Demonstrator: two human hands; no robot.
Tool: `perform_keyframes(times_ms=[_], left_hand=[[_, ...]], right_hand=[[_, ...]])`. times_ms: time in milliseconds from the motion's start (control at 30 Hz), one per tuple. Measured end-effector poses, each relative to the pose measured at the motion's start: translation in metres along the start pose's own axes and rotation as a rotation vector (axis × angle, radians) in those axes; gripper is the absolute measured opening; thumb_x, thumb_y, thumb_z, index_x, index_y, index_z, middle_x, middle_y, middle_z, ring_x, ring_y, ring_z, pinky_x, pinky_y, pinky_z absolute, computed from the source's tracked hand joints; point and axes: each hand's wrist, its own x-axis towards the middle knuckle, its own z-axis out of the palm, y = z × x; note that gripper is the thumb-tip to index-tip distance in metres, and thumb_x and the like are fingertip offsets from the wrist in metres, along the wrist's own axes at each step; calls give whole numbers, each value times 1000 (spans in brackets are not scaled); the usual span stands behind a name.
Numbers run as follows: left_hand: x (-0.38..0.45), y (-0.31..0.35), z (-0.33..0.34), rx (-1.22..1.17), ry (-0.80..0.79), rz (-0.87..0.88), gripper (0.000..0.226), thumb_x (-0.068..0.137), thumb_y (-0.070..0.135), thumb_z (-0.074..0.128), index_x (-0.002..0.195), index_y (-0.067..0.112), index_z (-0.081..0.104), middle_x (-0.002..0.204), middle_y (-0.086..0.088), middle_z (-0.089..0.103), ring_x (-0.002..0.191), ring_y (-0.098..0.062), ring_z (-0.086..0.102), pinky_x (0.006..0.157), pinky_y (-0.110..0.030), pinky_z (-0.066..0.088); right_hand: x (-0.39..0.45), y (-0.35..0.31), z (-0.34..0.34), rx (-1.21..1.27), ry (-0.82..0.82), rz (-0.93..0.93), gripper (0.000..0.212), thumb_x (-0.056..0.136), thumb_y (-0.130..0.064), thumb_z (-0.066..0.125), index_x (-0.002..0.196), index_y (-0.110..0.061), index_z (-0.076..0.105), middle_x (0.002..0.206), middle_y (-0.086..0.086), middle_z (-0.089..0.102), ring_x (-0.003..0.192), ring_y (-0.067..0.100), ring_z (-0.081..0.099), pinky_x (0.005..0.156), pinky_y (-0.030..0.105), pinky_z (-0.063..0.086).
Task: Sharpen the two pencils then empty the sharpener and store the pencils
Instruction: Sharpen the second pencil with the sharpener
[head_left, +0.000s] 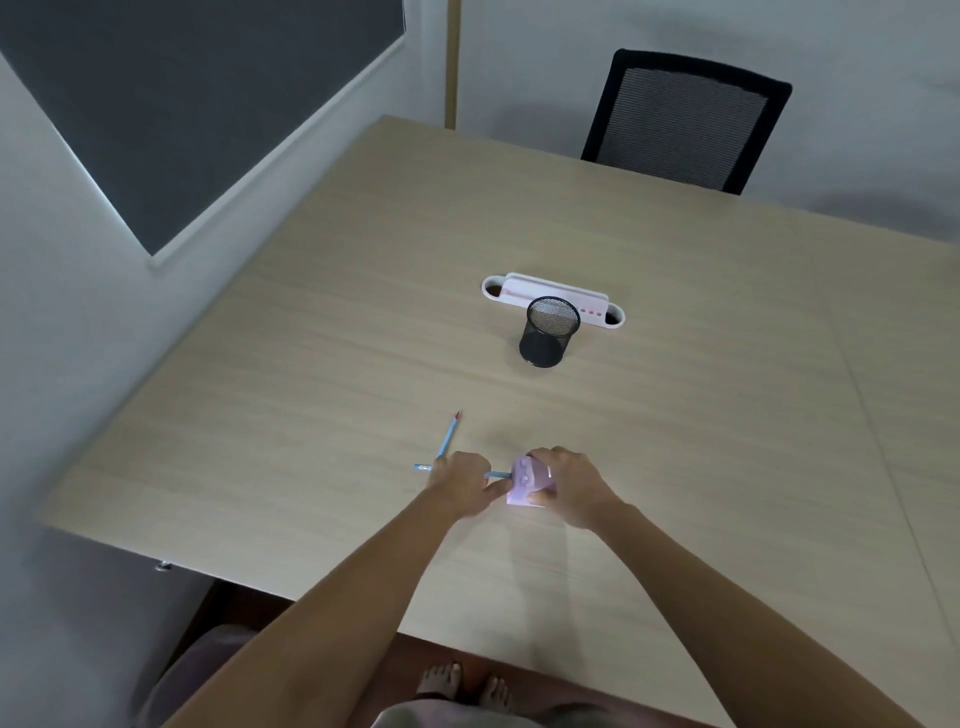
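Pencil in sharpener, second pencil waiting

Sharpener (530, 480), pale lilac, sits low on the counter (675, 415), wrapped in the right hand (569, 486) grip. Left hand (462, 488) grip pinches a blue pencil (496, 475) pushed into it from nine o'clock. Second pencil (448, 435) lies just beside, at eleven o'clock. Mesh cup (548, 332) stands well apart at twelve o'clock.

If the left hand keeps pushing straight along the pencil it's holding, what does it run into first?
The left hand points rightward along the blue pencil, so it would likely meet the pale purple plastic sharpener first, held by the right hand. They look almost touching, though depth is unclear.
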Motion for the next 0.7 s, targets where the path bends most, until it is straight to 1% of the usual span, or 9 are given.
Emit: perform_keyframes(times_ms=[100,200,267,333,367,433,500,567,700], left_hand=[[-2,-5,5,28,13,-66,54,84,71,44,76,18,50,96,0,69,94,-22,63,84,-30,37],[-7,-22,5,4,34,-143,64,74,80,46,84,18,57,96,1,67,94,-21,62,86,-32,39],[-9,-37,3,-86,83,-193,58,85,68,46,104,15,61,106,-4,61,102,-25,59,92,-37,41],[-8,-50,0,-125,87,-230,39,99,39,42,121,9,55,118,-12,52,111,-31,52,94,-42,44],[-5,-56,-2,-154,96,-252,32,100,23,42,124,6,52,121,-16,50,112,-34,51,93,-43,46],[1,-65,-8,-263,133,-323,28,96,3,43,122,-1,53,125,-23,48,112,-38,52,91,-40,46],[5,-74,-11,-351,205,-422,26,93,-3,44,115,0,59,122,-22,51,104,-37,57,86,-39,48],[9,-79,-11,-408,272,-496,26,90,-1,47,106,6,66,114,-17,57,95,-35,62,77,-38,50],[19,-78,-10,-470,305,-553,16,90,13,58,104,12,67,110,-11,64,100,-32,63,76,-38,52]], right_hand=[[-2,-3,-1,7,3,12,52,65,-33,57,114,-16,60,90,5,57,80,22,48,70,27,35],[-3,-3,-1,3,2,21,57,65,-35,56,119,-17,59,95,6,59,86,27,54,73,29,40],[-3,-4,-2,17,9,21,56,67,-35,58,120,-17,58,101,9,62,90,28,56,77,31,43],[-3,-4,-1,31,16,17,55,66,-35,57,119,-17,59,100,9,62,86,25,55,77,32,44],[-3,-5,-1,33,22,13,55,65,-35,56,117,-17,60,100,9,62,84,25,55,76,32,44],[-3,-5,-1,35,34,9,55,65,-34,56,116,-16,60,99,10,62,84,26,56,75,33,45],[-2,-4,-1,39,35,12,52,67,-33,60,116,-16,60,99,9,63,84,26,57,75,33,46],[-1,-2,0,30,39,6,47,72,-27,66,117,-16,60,99,10,63,85,27,58,75,32,45],[0,0,1,29,51,-1,50,71,-28,65,120,-17,60,101,10,63,86,27,57,75,31,44]])
